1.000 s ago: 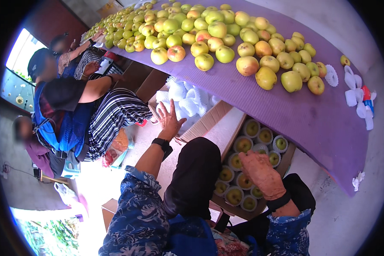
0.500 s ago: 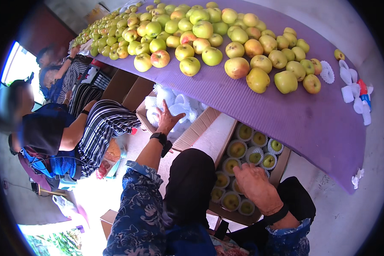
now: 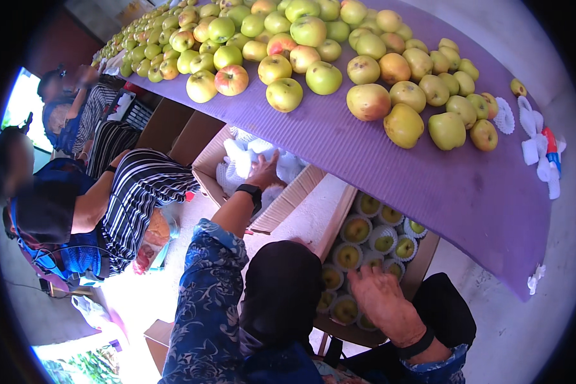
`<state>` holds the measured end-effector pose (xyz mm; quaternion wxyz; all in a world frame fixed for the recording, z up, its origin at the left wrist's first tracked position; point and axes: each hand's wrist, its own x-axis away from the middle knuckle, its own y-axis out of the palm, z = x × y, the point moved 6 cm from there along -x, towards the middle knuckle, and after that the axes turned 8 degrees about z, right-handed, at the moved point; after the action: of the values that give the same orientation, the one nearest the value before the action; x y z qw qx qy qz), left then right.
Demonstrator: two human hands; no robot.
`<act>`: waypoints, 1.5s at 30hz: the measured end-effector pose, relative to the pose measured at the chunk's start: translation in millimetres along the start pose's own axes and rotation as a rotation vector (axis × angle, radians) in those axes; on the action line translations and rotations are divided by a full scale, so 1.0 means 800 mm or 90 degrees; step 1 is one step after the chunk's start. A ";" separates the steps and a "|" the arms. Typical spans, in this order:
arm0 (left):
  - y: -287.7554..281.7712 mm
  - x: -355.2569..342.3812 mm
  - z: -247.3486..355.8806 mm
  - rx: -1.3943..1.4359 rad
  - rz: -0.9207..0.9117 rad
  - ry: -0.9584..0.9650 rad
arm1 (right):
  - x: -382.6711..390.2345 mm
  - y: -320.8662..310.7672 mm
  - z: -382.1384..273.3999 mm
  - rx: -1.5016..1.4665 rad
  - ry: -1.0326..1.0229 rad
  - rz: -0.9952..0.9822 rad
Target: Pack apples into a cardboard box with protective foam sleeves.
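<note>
My left hand (image 3: pixel 262 173) reaches into a cardboard carton (image 3: pixel 294 200) of white foam fruit nets (image 3: pixel 238 159). Its fingers look apart and touch the nets, with the tips partly hidden among them. My right hand (image 3: pixel 385 306) is over a second carton (image 3: pixel 424 257), which holds rows of yellow-green apples (image 3: pixel 348 256) in white foam nets. The fingers of that hand curl down close to a netted apple (image 3: pixel 372 259); what lies under them, if anything, is hidden.
A purple-covered table (image 3: pixel 467 198) with a large heap of loose apples (image 3: pixel 306 31) spans the far side, its edge overhanging both cartons. Several foam nets (image 3: pixel 531 150) lie at its right end. Two people sit at the left, the nearer in striped trousers (image 3: pixel 144 192).
My left hand has gone from spread above the foam nets down into them. My right hand stays over the apple carton, with slightly lower fingers. The whole view has shifted a little.
</note>
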<state>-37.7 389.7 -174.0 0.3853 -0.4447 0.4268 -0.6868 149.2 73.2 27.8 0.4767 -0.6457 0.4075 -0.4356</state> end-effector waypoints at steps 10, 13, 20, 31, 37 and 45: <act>0.032 0.006 -0.007 -0.122 0.015 0.021 | 0.000 -0.001 0.005 -0.021 0.025 -0.058; 0.029 -0.001 -0.011 -0.157 0.088 0.058 | 0.000 -0.004 0.006 -0.046 0.029 -0.044; -0.013 0.016 -0.016 -0.092 0.167 0.075 | 0.006 -0.010 0.002 -0.010 0.018 -0.018; -0.075 0.089 -0.025 -0.034 0.316 0.090 | 0.028 -0.016 -0.006 0.173 -0.064 0.161; -0.102 0.119 -0.035 0.014 0.380 0.018 | 0.033 -0.018 -0.006 0.198 -0.061 0.225; -0.144 0.122 -0.061 0.120 0.497 -0.005 | 0.025 -0.015 -0.005 0.092 -0.055 0.239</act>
<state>-130.7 351.6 -51.2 0.6578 -0.2143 0.4971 -0.5237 152.8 55.6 43.6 0.6117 -0.5405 0.4678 -0.3388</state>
